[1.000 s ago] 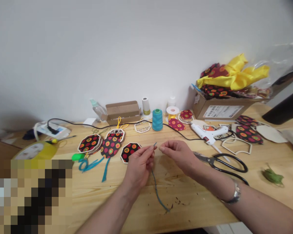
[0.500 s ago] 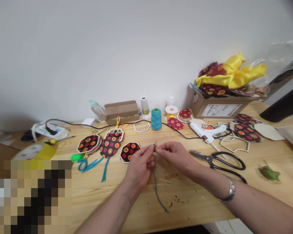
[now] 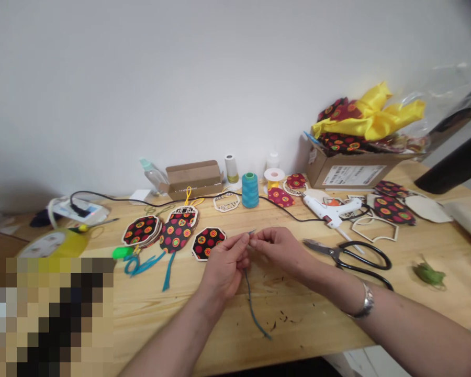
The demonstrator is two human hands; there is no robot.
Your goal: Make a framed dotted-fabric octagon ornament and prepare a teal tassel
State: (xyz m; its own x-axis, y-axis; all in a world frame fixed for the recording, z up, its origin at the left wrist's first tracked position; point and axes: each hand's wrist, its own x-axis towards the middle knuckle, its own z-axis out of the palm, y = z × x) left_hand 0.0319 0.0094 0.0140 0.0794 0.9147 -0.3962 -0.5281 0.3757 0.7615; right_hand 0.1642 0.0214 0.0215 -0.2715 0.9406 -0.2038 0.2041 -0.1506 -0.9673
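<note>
A thin blue-grey cord (image 3: 251, 309) hangs from my left hand (image 3: 230, 262), its loose end lying on the wooden table. Thumb and fingers of that hand are pinched together on the cord, and a short tip pokes out above them. My right hand (image 3: 277, 248) meets it fingertip to fingertip, pinching at the same short end; exactly what lies between its fingers is hidden. Just left of my hands is an octagonal piece (image 3: 208, 243) with black flowered fabric and a pale wooden rim. Black-handled scissors (image 3: 347, 256) lie open beside my right wrist.
A teal thread cone (image 3: 250, 191) stands behind my hands. A white glue gun (image 3: 332, 209) and its black cable lie to the right. Fabric fills a cardboard box (image 3: 345, 173) at the back right. Flowered ornaments (image 3: 179, 230) with teal ribbons lie left; green thread (image 3: 428, 274) lies right.
My hands stay pinched together at the cord's end, with the right fingers slightly closer over the tip. The whole view has shifted a little.
</note>
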